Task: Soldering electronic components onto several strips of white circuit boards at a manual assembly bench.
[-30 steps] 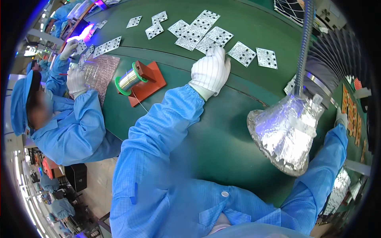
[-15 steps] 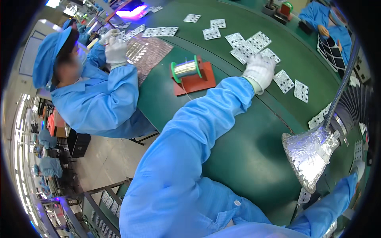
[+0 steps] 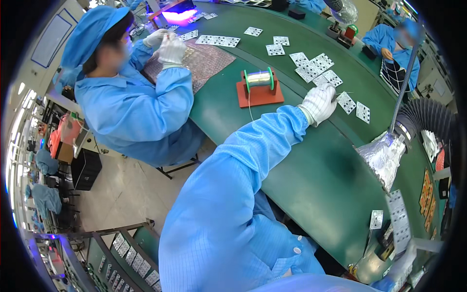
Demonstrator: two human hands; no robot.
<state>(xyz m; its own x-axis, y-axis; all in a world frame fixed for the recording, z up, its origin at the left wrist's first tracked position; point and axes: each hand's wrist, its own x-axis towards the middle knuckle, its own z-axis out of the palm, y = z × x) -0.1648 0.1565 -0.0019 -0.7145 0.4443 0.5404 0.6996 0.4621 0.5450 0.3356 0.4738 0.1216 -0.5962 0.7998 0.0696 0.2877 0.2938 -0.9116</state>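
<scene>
My left hand (image 3: 318,104), in a white glove, is over the green bench beside a cluster of white circuit boards (image 3: 321,63). Its fingers are curled together, and a thin, pale, pointed piece (image 3: 344,92) sticks out from them towards two loose boards (image 3: 363,112). At the lower right, my right hand (image 3: 404,260) is blurred and partly cut up by things around it. It grips the lower end of a long white circuit board panel (image 3: 399,219), which stands up tilted near the foil-covered hood. A small board (image 3: 376,219) lies beside that panel.
A spool of solder wire (image 3: 259,79) sits on a red stand. The foil-wrapped fume hood (image 3: 384,158) hangs from a black duct (image 3: 423,119) at right. To the left, a co-worker (image 3: 134,97) in blue works over bubble wrap (image 3: 214,65). A rack of boards (image 3: 131,255) stands at lower left.
My left hand has drawn back slightly from the board cluster, its fingers now curled with the thin piece showing. My right hand has come back with the panel raised. The view has shifted.
</scene>
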